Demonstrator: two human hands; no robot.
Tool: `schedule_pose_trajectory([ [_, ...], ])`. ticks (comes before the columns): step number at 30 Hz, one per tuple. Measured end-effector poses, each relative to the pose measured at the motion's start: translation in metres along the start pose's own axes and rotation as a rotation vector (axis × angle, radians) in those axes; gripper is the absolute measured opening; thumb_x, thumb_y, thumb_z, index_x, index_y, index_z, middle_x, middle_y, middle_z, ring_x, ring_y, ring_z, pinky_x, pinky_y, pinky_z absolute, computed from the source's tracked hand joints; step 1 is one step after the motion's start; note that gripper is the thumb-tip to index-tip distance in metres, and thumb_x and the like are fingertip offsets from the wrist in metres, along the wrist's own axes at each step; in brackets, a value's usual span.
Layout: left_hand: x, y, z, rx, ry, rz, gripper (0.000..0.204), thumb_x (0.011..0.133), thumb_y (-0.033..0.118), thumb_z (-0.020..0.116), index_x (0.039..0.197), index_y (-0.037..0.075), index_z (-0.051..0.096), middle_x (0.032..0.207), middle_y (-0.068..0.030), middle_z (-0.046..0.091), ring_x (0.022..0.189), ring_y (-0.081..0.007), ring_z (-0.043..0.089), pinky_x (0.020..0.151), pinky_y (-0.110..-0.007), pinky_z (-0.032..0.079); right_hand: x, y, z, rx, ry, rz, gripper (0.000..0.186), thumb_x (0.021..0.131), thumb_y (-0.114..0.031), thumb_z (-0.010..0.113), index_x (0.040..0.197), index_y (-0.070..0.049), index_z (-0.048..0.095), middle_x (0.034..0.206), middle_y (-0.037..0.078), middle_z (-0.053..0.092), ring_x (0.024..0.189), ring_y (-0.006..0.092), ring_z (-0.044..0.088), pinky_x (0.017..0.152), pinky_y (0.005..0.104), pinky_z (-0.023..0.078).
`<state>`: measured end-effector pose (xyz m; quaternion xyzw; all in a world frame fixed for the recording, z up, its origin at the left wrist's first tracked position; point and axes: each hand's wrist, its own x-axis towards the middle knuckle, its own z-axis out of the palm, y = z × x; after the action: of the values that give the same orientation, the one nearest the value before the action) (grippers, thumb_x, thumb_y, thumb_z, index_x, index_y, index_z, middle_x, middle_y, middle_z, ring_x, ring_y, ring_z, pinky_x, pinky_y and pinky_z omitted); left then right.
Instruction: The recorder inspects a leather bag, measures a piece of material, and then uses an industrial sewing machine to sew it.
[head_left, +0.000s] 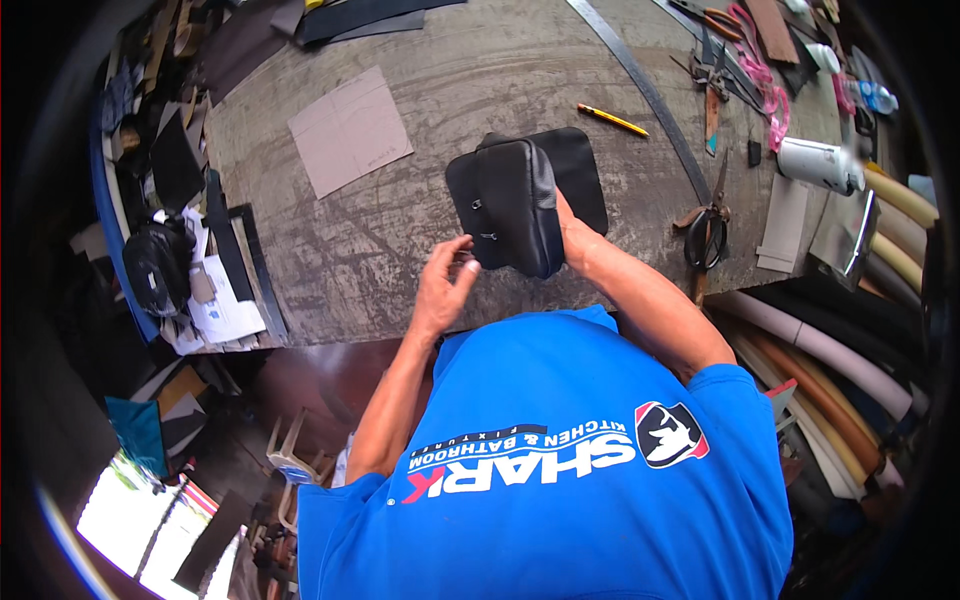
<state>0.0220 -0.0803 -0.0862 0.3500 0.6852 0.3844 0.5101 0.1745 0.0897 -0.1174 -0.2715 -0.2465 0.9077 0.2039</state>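
A black leather bag (513, 205) with two small metal zipper pulls on its left face stands over the near middle of the workbench. Flat black leather with rounded corners (578, 170) spreads out behind it and to its right; whether the two are joined I cannot tell. My right hand (574, 226) holds the bag from its right side, the fingertips hidden behind it. Beside the bag's lower left corner is my left hand (446, 280), fingers slightly bent and apart from the thumb, with nothing in it.
A pinkish card (350, 132) lies to the left on the workbench (330, 245). On the right are a yellow pencil (612, 120), a long metal ruler (650, 90), scissors (708, 235) and a white can (818, 165). Rolled material (815, 350) fills the lower right.
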Motion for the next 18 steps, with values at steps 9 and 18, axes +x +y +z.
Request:
schedule_pose_trajectory([
  [9, -0.024, 0.006, 0.07, 0.514, 0.276, 0.365, 0.102, 0.067, 0.023, 0.089, 0.146, -0.004, 0.03, 0.134, -0.0237, 0.04, 0.119, -0.0404, 0.05, 0.098, -0.047, 0.047, 0.012, 0.003, -0.015, -1.337, -0.283, -0.454, 0.033, 0.097, -0.018, 0.053, 0.128, -0.009, 0.058, 0.118, 0.008, 0.066, 0.111, 0.0167, 0.061, 0.096, 0.0339, 0.05],
  [18, -0.007, -0.005, 0.114, 0.271, 0.844, 0.24, 0.047, 0.08, 0.004, 0.067, 0.124, -0.002, 0.051, 0.106, -0.0199, 0.049, 0.098, -0.0401, 0.056, 0.082, -0.046, 0.048, 0.033, -0.01, -0.008, -2.422, -0.418, -0.42, 0.048, 0.077, -0.024, 0.068, 0.121, -0.008, 0.062, 0.13, 0.012, 0.057, 0.125, 0.0291, 0.048, 0.1, 0.0451, 0.039],
])
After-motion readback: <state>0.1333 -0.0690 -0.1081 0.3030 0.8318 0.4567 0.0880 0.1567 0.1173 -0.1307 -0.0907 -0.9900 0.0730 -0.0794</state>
